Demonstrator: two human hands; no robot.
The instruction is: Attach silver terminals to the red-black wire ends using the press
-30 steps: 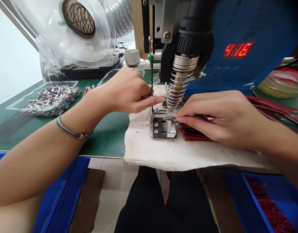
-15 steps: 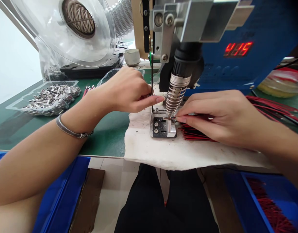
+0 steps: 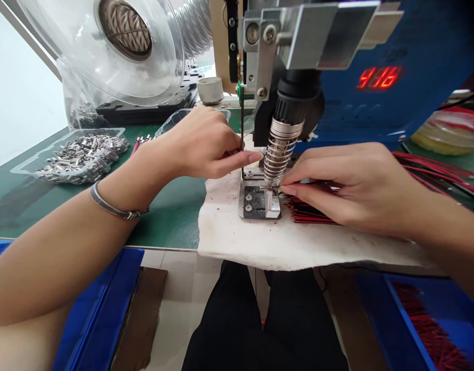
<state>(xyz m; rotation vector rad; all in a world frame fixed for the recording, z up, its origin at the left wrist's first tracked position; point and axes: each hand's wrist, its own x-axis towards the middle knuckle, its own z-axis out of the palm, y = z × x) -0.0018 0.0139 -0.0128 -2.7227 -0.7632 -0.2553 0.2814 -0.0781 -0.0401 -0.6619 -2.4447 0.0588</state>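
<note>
My right hand (image 3: 349,190) is closed in a pinch on the end of a thin wire, whose small metal tip (image 3: 265,188) lies on the little metal fixture (image 3: 273,206) under the soldering head. A spring-wrapped soldering iron (image 3: 282,149) comes down right onto that spot. My left hand (image 3: 206,144) hovers left of the iron, by a thin upright rod (image 3: 242,118). Its fingers are curled in and the thumb points right; something small and dark shows at the fingertips, too hidden to name. Beneath my right hand lies a bundle of red and black wires (image 3: 310,212).
Small metal parts fill a clear plastic tray (image 3: 24,164) on the green table at left. The blue machine (image 3: 376,113) has a red display. More wires (image 3: 445,172) lie at right. A clear extraction hood (image 3: 67,31) stands at upper left. Blue bins (image 3: 101,314) sit below the table.
The red display has gone from 415 to 416. Both hands hold nearly the same place.
</note>
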